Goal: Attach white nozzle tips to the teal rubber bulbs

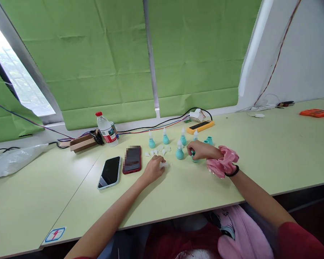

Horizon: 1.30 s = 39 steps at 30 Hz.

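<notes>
My left hand (153, 168) rests on the table with its fingers closed on a small translucent nozzle (164, 164). Right of it, my right hand (199, 149) grips a teal squeeze bulb (195, 159), partly hidden by my fingers. Just beside that hand stands a teal bulb with a clear tip (179, 153). Several more tipped bulbs (165, 139) stand upright in a loose row behind. Beyond my right wrist are teal bulbs with open tops (210, 140). Several small white, pointed pieces (156, 152) lie scattered between my left hand and the row.
Left of my hands lie a red-cased phone (132, 160) and a light-cased phone (109, 173). A water bottle (107, 129) and an open cardboard box (83, 142) stand behind them. At the back are a yellow power strip (200, 127) and cables. Orange objects (317, 113) lie far right.
</notes>
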Available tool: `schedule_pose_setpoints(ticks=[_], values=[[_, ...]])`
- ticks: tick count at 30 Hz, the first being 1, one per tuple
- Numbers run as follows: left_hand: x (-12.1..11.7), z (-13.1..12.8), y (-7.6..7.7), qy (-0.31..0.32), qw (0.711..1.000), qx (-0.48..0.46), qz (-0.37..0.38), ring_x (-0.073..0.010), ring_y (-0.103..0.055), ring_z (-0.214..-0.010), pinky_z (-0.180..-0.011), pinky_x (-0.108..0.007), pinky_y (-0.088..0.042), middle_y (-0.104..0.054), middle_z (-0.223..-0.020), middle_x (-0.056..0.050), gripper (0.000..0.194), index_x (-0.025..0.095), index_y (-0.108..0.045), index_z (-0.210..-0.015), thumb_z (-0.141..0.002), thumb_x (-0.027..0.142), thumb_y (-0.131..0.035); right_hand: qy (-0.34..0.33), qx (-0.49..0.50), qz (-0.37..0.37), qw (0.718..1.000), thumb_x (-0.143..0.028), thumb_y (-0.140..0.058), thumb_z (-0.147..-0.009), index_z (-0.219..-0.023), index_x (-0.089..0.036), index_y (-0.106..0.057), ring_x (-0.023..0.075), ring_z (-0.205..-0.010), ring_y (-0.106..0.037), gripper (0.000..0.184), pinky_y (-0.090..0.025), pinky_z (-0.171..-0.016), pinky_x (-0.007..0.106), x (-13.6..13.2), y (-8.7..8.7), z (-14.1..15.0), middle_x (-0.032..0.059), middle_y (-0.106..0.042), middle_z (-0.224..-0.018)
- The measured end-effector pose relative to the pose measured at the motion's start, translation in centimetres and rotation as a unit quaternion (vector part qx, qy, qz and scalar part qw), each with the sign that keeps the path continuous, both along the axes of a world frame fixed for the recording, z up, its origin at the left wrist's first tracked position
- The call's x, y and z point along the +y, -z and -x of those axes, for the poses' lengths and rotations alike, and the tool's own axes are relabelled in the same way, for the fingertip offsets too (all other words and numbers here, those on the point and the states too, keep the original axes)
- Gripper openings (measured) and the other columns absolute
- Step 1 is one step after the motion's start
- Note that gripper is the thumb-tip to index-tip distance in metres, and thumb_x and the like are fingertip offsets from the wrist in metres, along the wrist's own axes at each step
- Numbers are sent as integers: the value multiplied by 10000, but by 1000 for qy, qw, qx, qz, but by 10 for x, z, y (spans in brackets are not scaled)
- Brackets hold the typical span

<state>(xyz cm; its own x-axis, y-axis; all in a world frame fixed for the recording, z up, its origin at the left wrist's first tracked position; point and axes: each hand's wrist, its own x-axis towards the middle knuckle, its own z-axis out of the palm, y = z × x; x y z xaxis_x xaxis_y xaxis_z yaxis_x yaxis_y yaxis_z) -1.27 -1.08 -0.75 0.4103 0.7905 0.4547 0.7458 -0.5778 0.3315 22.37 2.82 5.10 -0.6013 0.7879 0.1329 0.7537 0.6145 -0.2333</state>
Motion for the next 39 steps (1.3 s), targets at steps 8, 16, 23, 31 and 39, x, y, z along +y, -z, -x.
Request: schedule_pose_setpoints(ticks=[8,16,23,31,39], values=[[3,2,-4,-23,970,-240,35,-128,-512,-751,-639,-243,-451,-556,-812,-27,368,171,-508,-982,-618,131,-543,-173,236,62,954,-145,-504,-572,-648,-146,-520,56,-474,-339,77,-275,-436,169,-29,14,46,-57,-351,-517],[-2,-7,-8,54,865,-458,199,-152,-551,-771,-697,-289,-452,-580,-918,-80,341,130,-561,-899,-588,244,-639,-75,395,22,915,-170,-531,-600,-920,-179,-426,50,-447,-269,336,-238,-431,163,-37,47,76,-91,-265,-517],[-9,-10,-10,114,835,-477,251,-168,-549,-808,-741,-301,-423,-598,-856,-71,402,146,-520,-951,-585,232,-661,-87,410,37,907,-190,-548,-633,-893,-191,-464,48,-437,-291,274,-268,-421,158,-36,49,77,-88,-289,-499],[-13,-14,-8,143,824,-453,309,-180,-531,-880,-758,-302,-404,-580,-936,-77,340,167,-473,-1028,-729,325,-504,-53,453,122,882,-320,-477,-714,-810,-199,-409,62,-415,-390,168,-328,-333,149,-34,55,78,-65,-401,-534],[-15,-20,0,116,909,-319,242,-109,-535,-690,-643,-238,-405,-592,-829,-25,588,211,-262,-1186,-678,251,-557,-29,486,77,870,-316,-454,-744,-808,-199,-397,65,-421,-418,145,-358,-387,167,-29,58,76,-62,-431,-527]])
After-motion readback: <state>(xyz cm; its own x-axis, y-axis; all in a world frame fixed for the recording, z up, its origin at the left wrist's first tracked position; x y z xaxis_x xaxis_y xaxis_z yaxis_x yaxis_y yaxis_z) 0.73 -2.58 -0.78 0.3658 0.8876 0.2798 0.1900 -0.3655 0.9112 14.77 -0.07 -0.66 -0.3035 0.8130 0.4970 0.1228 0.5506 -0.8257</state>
